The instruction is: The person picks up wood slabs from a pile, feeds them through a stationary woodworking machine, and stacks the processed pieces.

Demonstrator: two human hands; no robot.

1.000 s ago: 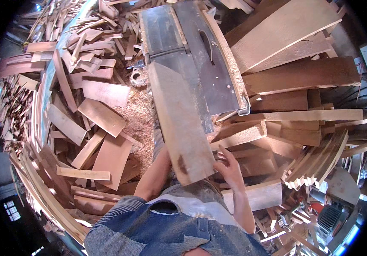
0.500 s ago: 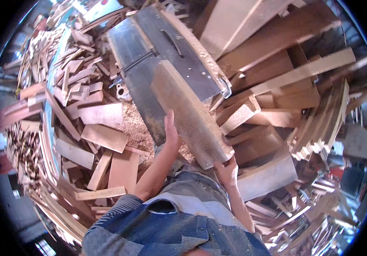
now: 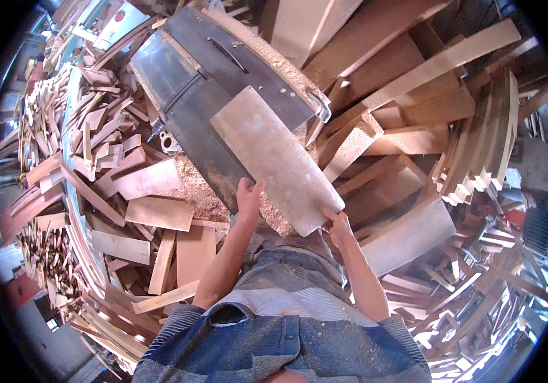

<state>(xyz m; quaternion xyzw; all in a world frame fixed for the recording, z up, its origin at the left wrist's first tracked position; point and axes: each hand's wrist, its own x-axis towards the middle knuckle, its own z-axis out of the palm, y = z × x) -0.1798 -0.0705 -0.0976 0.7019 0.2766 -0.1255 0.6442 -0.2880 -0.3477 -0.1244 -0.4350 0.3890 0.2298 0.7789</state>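
Note:
A broad wooden board (image 3: 280, 159) lies slanting across the dark metal table (image 3: 200, 121) of a woodworking machine, its broad pale face up. Its near end juts off the table toward me. At that end's right corner my right hand (image 3: 339, 225) grips the board, thumb on top and fingers hidden beneath. Beside the board's left edge is my left hand (image 3: 248, 196), fingers partly bent and apart, at the near edge of the metal table. Whether its fingertips touch the board is hard to tell.
Offcuts (image 3: 159, 214) and wood shavings (image 3: 204, 191) pile up left of the machine. Long planks (image 3: 440, 64) and thick blocks (image 3: 350, 143) crowd the right side. A pale board (image 3: 408, 236) rests near my right forearm. A black handle (image 3: 228, 54) stands on the machine's cover.
The board has tipped from standing on its edge to lying flatter, broad face up. My left hand has moved lower along its left edge. My right hand still holds the near end.

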